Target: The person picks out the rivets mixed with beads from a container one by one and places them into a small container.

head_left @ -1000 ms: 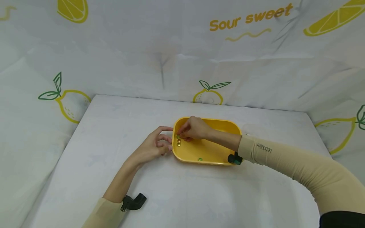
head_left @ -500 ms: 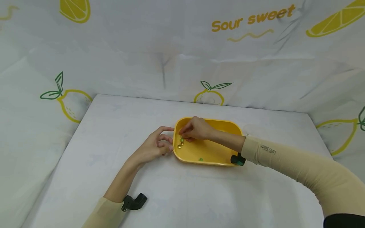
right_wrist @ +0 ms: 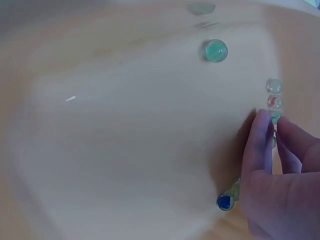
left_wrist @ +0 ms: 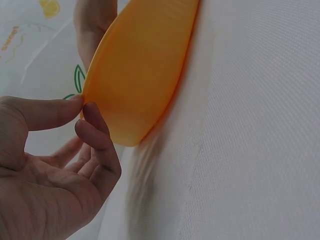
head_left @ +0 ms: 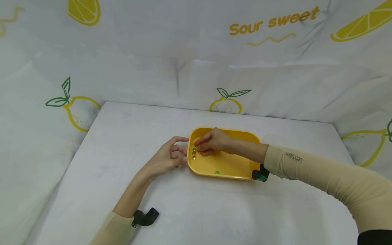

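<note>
A yellow tray point(head_left: 235, 166) holds several glass marbles. My left hand point(head_left: 163, 158) is at the tray's left end; in the left wrist view its thumb and curled fingers pinch the tray rim point(left_wrist: 90, 82). Inside the tray, my right hand point(head_left: 217, 141) has thumb and fingertips together at the left wall. In the right wrist view, they pinch around a green marble point(right_wrist: 275, 117) in a short row, with a red-swirled marble point(right_wrist: 274, 101) and a clear marble point(right_wrist: 274, 86) beside it. Another marble is partly hidden between the fingers.
A larger-looking green marble point(right_wrist: 215, 51) lies apart by the tray's near wall. A blue marble point(right_wrist: 225, 202) sits beside the right hand. White cloth point(head_left: 183, 211) covers the table, and a lemon-printed cloth point(head_left: 137, 51) hangs behind.
The right hand has shifted slightly right, its fingertips staying near the left wall. The marbles in the row bent out of line, then straightened again. The left hand keeps its place at the rim.
</note>
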`<action>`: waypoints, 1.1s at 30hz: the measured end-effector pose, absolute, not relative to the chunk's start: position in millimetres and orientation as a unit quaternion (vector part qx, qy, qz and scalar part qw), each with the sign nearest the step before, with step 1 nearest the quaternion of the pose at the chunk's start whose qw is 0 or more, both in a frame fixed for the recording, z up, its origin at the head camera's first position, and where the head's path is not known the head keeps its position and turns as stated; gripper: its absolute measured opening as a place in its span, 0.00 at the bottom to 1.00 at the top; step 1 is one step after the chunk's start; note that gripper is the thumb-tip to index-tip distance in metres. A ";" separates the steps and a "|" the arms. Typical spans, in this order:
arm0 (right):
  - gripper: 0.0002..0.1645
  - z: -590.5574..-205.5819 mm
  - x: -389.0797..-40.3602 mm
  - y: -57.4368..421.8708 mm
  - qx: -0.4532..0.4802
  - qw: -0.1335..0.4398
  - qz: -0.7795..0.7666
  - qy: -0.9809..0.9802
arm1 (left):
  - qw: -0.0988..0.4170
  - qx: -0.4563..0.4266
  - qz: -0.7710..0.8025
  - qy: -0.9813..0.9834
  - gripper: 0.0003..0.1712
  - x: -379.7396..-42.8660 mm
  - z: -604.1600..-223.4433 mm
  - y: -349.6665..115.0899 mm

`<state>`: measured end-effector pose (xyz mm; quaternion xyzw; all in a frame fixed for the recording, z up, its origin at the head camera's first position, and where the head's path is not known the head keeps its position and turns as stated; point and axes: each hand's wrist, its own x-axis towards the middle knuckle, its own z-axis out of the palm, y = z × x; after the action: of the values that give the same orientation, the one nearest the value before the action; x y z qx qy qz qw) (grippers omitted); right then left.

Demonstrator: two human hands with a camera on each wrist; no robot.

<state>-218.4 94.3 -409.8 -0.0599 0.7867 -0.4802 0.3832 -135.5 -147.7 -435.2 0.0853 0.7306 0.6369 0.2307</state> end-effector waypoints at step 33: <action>0.14 -409.5 -217.1 84.1 -0.058 0.353 -0.477 0.803 | 0.230 0.088 0.639 0.728 0.39 -136.0 -436.0 -147.8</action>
<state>-217.1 84.1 -409.5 -0.0585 0.8029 -0.4771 0.3526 -136.0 -147.8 -436.0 0.0883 0.7283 0.6394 0.2301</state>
